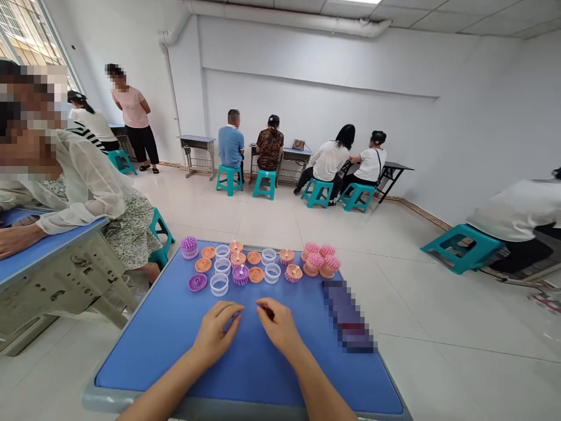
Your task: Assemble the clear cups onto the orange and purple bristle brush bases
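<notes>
Clear plastic ring flat, axis upright, beyond left hand, right hand.

My left hand and right hand lie side by side on the middle of my desk top. Just beyond them, toward the frame's centre, bristled brush heads, clear plastic rings and flat round discs sit in loose rows, with the brush heads bunched at the right end. A blurred object lies right of my hands, along the desk's right edge. A co-worker sits at the next desk, at the frame's left, while four seated people face the far wall, behind my desk.
</notes>
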A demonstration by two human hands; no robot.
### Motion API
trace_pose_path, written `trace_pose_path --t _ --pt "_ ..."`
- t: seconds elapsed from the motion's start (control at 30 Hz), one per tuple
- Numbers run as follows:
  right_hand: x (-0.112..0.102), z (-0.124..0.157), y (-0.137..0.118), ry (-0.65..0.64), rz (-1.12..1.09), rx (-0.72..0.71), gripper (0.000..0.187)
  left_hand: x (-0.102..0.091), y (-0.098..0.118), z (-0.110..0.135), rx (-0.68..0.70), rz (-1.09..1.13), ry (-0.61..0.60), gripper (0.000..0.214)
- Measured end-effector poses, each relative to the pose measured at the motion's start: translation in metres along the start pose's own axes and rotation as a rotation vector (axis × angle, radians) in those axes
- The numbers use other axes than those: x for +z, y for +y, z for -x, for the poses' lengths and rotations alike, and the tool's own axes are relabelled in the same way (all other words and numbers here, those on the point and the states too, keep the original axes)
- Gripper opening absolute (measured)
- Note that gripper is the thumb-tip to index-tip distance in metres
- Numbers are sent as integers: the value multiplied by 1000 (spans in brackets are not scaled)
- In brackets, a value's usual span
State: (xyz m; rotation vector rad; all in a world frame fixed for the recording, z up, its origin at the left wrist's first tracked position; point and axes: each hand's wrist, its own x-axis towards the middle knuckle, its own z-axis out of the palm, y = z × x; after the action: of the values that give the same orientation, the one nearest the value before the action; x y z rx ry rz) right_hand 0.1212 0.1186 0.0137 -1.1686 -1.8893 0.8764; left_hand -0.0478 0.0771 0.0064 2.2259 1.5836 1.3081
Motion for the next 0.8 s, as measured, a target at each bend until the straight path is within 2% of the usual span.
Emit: trace_pose_path --t 0.07,0.13,0.3,0.43,0.53,0.67,0.8 --pt "0 -1 1 9 13 1 22 3 0 -1 -16 -16 -15 20" --pt "0 -1 1 12 18 0 22 0 -5 -3 -93 -67 25 20" --pt "3 2 2 -1 9 -2 22 -19 -30 -4 -325 -206 162 21" --pt "6 1 1 16 21 17 22 -31 -43 -3 -461 -272 201 24" --pt "10 -9 -5 56 49 28 26 -30 -44 -4 -479 -278 178 25" --pt "19 -37 -18 111 161 0 44 -24 -40 -6 -441 -254 124 23" --pt "34 -65 -24 106 301 -37 62 -21 -44 -4 -438 -243 111 24"
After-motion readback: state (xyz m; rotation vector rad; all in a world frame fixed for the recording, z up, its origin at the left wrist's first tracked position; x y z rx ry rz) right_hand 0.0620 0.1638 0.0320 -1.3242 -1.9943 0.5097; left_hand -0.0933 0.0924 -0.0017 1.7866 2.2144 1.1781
